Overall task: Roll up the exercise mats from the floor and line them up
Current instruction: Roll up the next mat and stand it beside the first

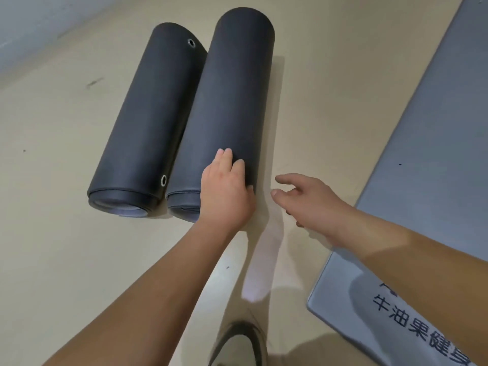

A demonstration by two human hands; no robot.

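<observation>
Fingers (225, 156) of L hand (224, 191) flat on right rolled mat (227, 101); R hand (309, 199) fingers loose, spread, holding nothing.

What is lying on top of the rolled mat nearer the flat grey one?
The left hand rests on that rolled mat near its close end, hiding the surface beneath. The right hand hangs beside it, not touching.

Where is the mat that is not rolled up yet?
In the head view, the flat grey mat lies on the floor at the right edge, just right of the right hand.
</observation>
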